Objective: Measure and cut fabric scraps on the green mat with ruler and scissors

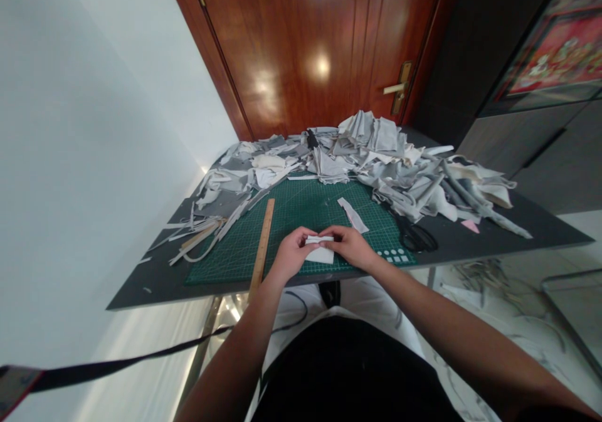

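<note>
A small white piece of fabric (320, 256) lies at the front edge of the green cutting mat (301, 205), its upper edge folded or rolled over. My left hand (296, 246) pinches the left end of that fold between thumb and fingers. At the right end, my right hand (350, 244) grips it the same way, and the two hands nearly meet at the top. Left of my hands a wooden ruler (263, 240) lies lengthwise, its near end past the table edge. Beyond my right hand rests a loose pale fabric strip (352, 215).
Heaped grey and white fabric scraps (376, 137) cover the back and right of the dark table (141, 284). Thin cut strips (202, 237) lie at left. Black-handled scissors (416, 237) and a pink scrap (470, 226) are at right. A wooden door (320, 46) stands behind.
</note>
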Available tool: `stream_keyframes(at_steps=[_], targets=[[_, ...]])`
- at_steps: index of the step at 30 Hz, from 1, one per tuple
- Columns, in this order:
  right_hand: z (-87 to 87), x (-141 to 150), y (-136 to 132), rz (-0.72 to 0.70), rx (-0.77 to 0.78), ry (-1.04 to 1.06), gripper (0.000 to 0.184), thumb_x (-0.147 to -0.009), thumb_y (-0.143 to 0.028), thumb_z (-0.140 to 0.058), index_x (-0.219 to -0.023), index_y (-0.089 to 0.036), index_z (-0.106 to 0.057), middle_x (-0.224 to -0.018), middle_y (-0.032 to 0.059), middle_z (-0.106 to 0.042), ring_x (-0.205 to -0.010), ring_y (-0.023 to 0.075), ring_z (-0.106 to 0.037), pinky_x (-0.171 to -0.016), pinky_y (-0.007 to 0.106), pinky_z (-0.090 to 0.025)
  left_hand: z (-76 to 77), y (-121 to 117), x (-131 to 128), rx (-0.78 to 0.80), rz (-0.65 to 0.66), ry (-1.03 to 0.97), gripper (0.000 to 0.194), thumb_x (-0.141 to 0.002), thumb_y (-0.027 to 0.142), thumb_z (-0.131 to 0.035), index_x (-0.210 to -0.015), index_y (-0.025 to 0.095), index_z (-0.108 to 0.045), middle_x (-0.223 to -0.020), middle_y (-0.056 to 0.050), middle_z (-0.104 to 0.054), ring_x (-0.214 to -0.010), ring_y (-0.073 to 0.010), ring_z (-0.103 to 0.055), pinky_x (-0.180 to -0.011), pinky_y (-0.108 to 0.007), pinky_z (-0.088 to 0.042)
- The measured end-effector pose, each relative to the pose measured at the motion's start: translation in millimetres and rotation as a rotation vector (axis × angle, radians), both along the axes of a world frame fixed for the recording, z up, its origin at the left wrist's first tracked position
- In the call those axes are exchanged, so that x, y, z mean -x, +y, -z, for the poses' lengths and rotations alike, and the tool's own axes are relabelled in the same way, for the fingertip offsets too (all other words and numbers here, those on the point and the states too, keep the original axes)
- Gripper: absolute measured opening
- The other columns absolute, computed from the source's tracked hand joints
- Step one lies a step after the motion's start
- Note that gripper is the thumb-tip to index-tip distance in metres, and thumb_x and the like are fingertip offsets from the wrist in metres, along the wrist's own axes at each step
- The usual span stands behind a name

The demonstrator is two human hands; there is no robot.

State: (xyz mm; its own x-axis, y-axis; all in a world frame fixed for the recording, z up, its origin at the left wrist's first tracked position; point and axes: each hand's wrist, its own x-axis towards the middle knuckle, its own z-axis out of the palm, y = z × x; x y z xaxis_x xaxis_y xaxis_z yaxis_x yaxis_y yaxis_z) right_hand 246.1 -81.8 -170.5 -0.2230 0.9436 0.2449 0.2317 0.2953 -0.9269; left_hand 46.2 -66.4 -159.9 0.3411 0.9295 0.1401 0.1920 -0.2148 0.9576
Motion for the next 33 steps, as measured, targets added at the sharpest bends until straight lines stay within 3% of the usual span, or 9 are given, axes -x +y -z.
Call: stream_keyframes(at_steps=[3,8,15,18,23,26,30,33], targets=[[-1.1,0,-1,0.010,-0.024,-0.059,0.017,-0.085,-0.031,-0.071,-0.098,-0.021,-0.077,-0.095,0.0022,-0.076,-0.086,0.0188,-0.065,-0.078,0.028,-0.044,1.1,-1,2,-0.010,0.002,0.018,0.021,-0.079,0.030,-0.074,-0.095,0.017,-0.069,-0.079,0.000,-0.067,-0.074,-0.0150,-0.061,-0.067,-0.026,-0.044],[0.0,3,1,0.021,-0.009,-0.098,0.011,-0.084,-0.028,-0.070,-0.089,-0.020,-0.074,-0.083,-0.0001,-0.071,-0.076,0.0159,-0.060,-0.069,0.025,-0.040,5.2,1,3,-0.030,-0.018,0.063,0.022,-0.080,0.033,-0.074,-0.094,0.017,-0.069,-0.072,0.002,-0.062,-0.067,-0.0135,-0.056,-0.062,-0.025,-0.039],[0.3,2,-2,0.078,-0.021,-0.057,0.015,-0.090,-0.033,-0.061,-0.092,-0.019,-0.067,-0.080,-0.0010,-0.064,-0.075,0.0149,-0.058,-0.070,0.025,-0.041,1.8,-3,1,0.011,0.030,-0.007,0.028,-0.074,0.029,-0.079,-0.092,0.017,-0.060,-0.079,0.002,-0.065,-0.075,-0.0140,-0.062,-0.070,-0.026,-0.046],[0.4,4,-3,0.090,-0.025,-0.028,0.015,-0.090,-0.034,-0.061,-0.092,-0.019,-0.065,-0.079,-0.0011,-0.063,-0.073,0.0149,-0.058,-0.069,0.025,-0.043,-0.8,-5,1,0.027,0.052,-0.070,0.039,-0.073,0.028,-0.080,-0.100,0.018,-0.055,-0.085,0.001,-0.068,-0.080,-0.0150,-0.065,-0.075,-0.027,-0.049],[-0.8,9,-7,0.170,-0.065,0.076,0.016,-0.092,-0.037,-0.061,-0.093,-0.021,-0.063,-0.082,0.0002,-0.064,-0.075,0.0163,-0.060,-0.067,0.026,-0.046,-2.8,-5,1,0.144,0.080,-0.183,0.076,-0.068,0.032,-0.086,-0.127,0.023,-0.040,-0.092,-0.001,-0.073,-0.085,-0.0179,-0.070,-0.079,-0.030,-0.051],[-5.2,14,-9,0.207,-0.121,0.092,0.013,-0.094,-0.033,-0.057,-0.099,-0.023,-0.064,-0.089,0.0018,-0.068,-0.081,0.0178,-0.063,-0.074,0.028,-0.049,-2.9,-4,2,0.146,0.048,-0.197,0.071,-0.067,0.030,-0.087,-0.123,0.021,-0.044,-0.092,-0.002,-0.074,-0.085,-0.0187,-0.070,-0.079,-0.030,-0.051],[-13.8,18,-8,0.060,-0.186,-0.078,0.017,-0.090,-0.021,-0.056,-0.096,-0.023,-0.072,-0.099,0.0042,-0.071,-0.094,0.0194,-0.065,-0.087,0.032,-0.049,0.1,-3,5,0.100,-0.049,-0.252,0.061,-0.069,0.031,-0.083,-0.117,0.022,-0.048,-0.088,0.000,-0.072,-0.077,-0.0167,-0.068,-0.071,-0.027,-0.050],[-19.6,16,4,-0.069,-0.052,-0.122,0.021,-0.086,-0.021,-0.060,-0.099,-0.021,-0.076,-0.095,0.0035,-0.073,-0.086,0.0190,-0.066,-0.081,0.031,-0.050,2.7,-2,7,0.065,-0.108,-0.283,0.059,-0.073,0.031,-0.079,-0.121,0.022,-0.046,-0.079,0.003,-0.069,-0.068,-0.0139,-0.064,-0.063,-0.024,-0.046]])
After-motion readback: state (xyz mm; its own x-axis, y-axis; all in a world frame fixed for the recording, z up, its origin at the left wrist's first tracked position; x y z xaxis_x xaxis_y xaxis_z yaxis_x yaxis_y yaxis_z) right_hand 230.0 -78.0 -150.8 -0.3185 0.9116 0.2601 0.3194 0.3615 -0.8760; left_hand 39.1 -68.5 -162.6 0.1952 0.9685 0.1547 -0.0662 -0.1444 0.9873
